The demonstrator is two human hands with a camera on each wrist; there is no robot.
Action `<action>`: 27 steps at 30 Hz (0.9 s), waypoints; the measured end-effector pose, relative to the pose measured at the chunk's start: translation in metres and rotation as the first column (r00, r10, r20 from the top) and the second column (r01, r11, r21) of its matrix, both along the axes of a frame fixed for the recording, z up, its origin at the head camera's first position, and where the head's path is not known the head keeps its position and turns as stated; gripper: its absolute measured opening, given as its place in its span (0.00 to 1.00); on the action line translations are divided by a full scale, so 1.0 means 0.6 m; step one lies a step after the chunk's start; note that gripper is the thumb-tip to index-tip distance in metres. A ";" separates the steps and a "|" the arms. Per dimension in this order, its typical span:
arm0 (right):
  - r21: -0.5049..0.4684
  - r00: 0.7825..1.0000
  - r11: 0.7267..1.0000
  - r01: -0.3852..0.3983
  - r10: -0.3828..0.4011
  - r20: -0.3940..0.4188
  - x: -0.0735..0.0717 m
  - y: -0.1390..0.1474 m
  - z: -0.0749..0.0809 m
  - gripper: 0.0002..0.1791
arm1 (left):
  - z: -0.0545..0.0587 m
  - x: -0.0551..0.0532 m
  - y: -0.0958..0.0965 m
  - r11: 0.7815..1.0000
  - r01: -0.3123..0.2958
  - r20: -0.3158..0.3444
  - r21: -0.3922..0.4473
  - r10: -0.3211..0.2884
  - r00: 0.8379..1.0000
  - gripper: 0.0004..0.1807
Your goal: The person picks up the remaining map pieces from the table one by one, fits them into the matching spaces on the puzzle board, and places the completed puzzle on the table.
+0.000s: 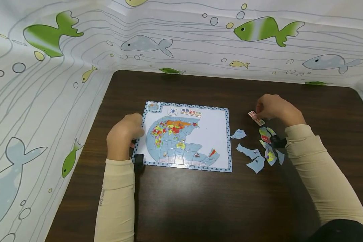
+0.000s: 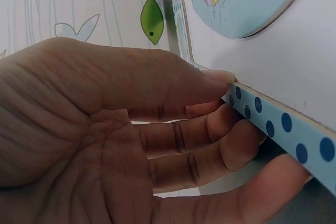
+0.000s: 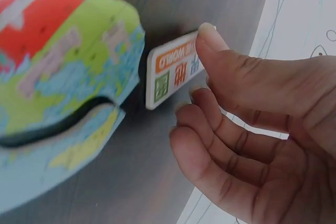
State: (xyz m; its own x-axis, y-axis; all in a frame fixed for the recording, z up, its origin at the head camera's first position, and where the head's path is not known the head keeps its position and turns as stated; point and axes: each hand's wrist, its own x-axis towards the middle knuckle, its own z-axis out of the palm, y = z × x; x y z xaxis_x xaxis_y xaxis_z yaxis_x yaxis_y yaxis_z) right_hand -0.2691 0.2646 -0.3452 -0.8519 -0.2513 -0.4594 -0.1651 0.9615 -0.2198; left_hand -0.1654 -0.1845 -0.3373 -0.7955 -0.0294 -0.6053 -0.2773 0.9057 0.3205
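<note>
- The board (image 1: 213, 129) lies flat on the dark table (image 1: 187, 205) between the two hands, its dotted border facing up, and much of its world map (image 1: 166, 148) is in place: the left side, the orange and red land at the top, the yellow land lower down, and the blue run along the bottom.
- Also in place are the compass piece (image 1: 172, 111) and the title strip (image 1: 191, 113) above the map, with a small inset map (image 1: 153, 107) in the upper left corner.
- What is left, it seems, is the bare white area on the right of the map, which cuts deep into its middle (roughly a third of the whole, by my guess).
- Loose pieces lie to the right of the board: a blue piece (image 1: 238, 134) just beside its edge, a long blue piece (image 1: 248, 151) and a pointed blue piece (image 1: 256, 164) close together, and several coloured pieces (image 1: 269, 153) partly hidden by the right wrist.
- The left hand (image 1: 124, 132) pinches the board's left edge, thumb along the top and fingers beneath, loosely apart.
- The right hand (image 1: 276, 107) pinches a lettered tile (image 3: 170, 72) with its thumb on the face and fingers curled in; whether the tile fully clears the table I cannot tell. It is not yet on the board.
</note>
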 end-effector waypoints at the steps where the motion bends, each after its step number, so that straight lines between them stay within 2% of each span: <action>1: -0.003 1.000 1.000 0.005 -0.005 0.004 0.001 0.003 0.000 0.14 | 0.000 0.000 0.000 1.000 -0.001 0.000 0.000 0.001 1.000 0.21; 17: -0.008 0.998 0.999 0.035 -0.034 0.053 0.015 0.017 0.000 0.16 | 0.000 -0.003 -0.001 1.000 0.005 -0.003 0.001 -0.005 1.000 0.20; 27: -0.008 0.996 0.999 0.040 -0.039 0.076 0.014 0.014 -0.004 0.16 | -0.002 -0.003 -0.001 1.000 0.003 -0.007 0.000 -0.003 1.000 0.20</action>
State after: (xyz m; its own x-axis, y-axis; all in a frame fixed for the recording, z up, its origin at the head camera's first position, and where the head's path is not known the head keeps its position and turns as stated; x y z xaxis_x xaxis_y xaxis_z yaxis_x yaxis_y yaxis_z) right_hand -0.2607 0.2728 -0.3475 -0.8243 -0.2227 -0.5205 -0.1097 0.9648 -0.2391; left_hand -0.1671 -0.1852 -0.3387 -0.7995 -0.0272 -0.6001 -0.2727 0.9066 0.3222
